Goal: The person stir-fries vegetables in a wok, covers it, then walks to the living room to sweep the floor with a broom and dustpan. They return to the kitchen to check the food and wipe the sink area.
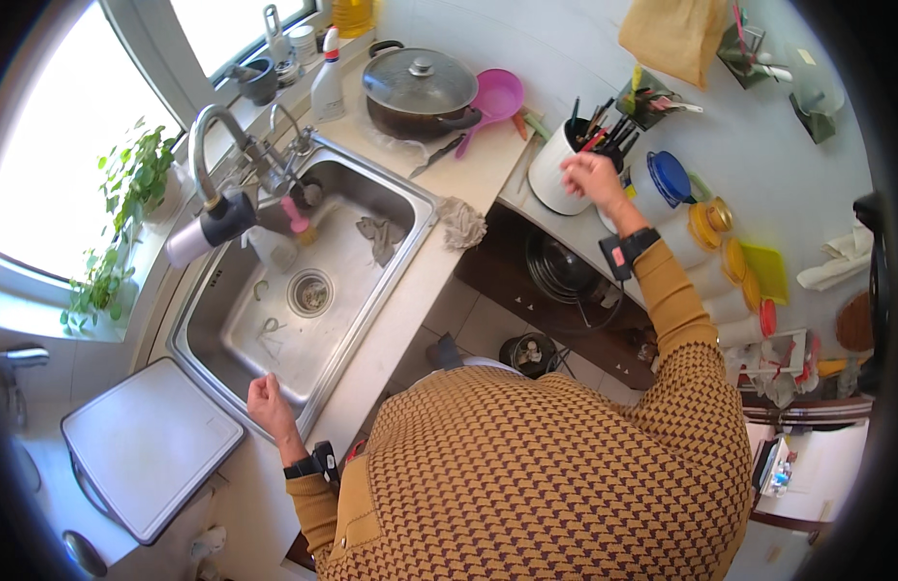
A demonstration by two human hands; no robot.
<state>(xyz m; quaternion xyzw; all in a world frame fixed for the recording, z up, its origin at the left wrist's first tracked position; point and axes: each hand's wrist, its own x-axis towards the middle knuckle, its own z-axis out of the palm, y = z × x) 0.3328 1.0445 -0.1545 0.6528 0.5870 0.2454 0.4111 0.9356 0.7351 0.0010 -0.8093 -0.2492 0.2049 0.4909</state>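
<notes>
My left hand (269,408) is loosely curled over the near-left rim of the stainless steel sink (361,319); whether it holds anything is not visible. Beside and partly over the white utensil holder (554,174), my right hand (592,178) has bent fingers; contact with the holder or its utensils cannot be told. The holder carries several dark handles. In the sink lie a grey cloth (381,238), a pink-handled brush (298,219) and green scraps around the drain strainer (310,293). A crumpled cloth (462,224) sits on the counter edge.
A lidded pot (420,91), pink strainer (498,94), knife (438,156) and spray bottle (327,83) stand or lie behind the sink. The faucet (216,218) overhangs it. A cutting board (152,447) is at left; several jars (706,225) line the right counter.
</notes>
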